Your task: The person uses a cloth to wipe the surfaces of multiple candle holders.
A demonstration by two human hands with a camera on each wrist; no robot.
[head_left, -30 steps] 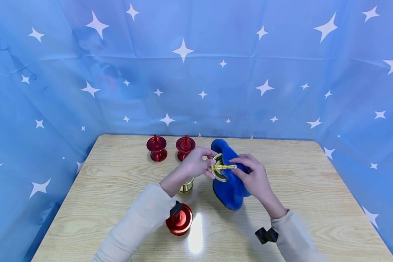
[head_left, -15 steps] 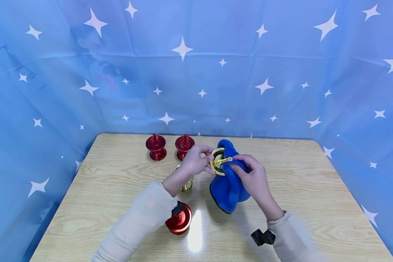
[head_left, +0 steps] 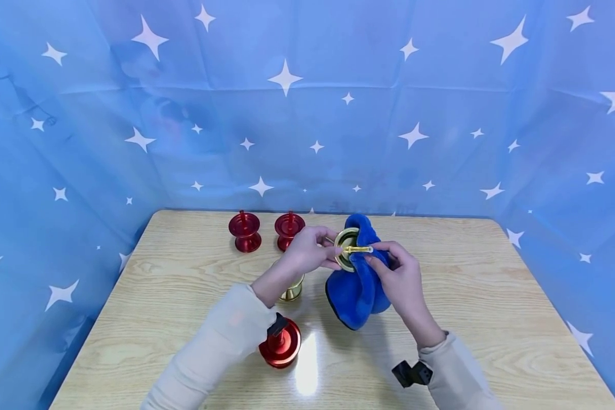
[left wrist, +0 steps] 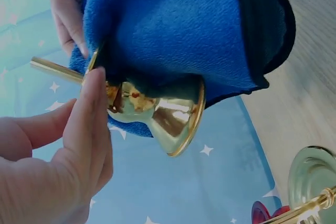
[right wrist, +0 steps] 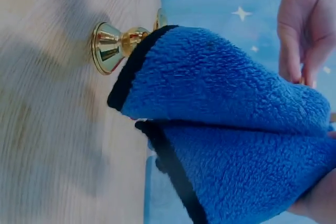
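My left hand [head_left: 312,250] pinches the dish rim of a shiny gold candle holder [left wrist: 173,121], which is lifted over the table and tipped so its stem points toward my right hand. Its flared foot shows below the cloth in the left wrist view. My right hand [head_left: 402,276] grips a fluffy blue cloth [head_left: 353,296] with a black edge, bunched against the dish and hanging down in folds. In the right wrist view the cloth [right wrist: 220,82] covers nearly all of the held holder.
A second gold candle holder [head_left: 291,290] stands beneath my left forearm, partly hidden. Two red candle holders [head_left: 247,242] are at the table's back left. Another red candle holder [head_left: 282,347] stands near the front, beside my left sleeve. A starred blue curtain [head_left: 338,114] surrounds the wooden table [head_left: 492,296].
The held gold candle holder has shifted slightly up and its tilt has changed. The blue cloth has moved along with it and its folds hang differently. Both hands keep their hold.
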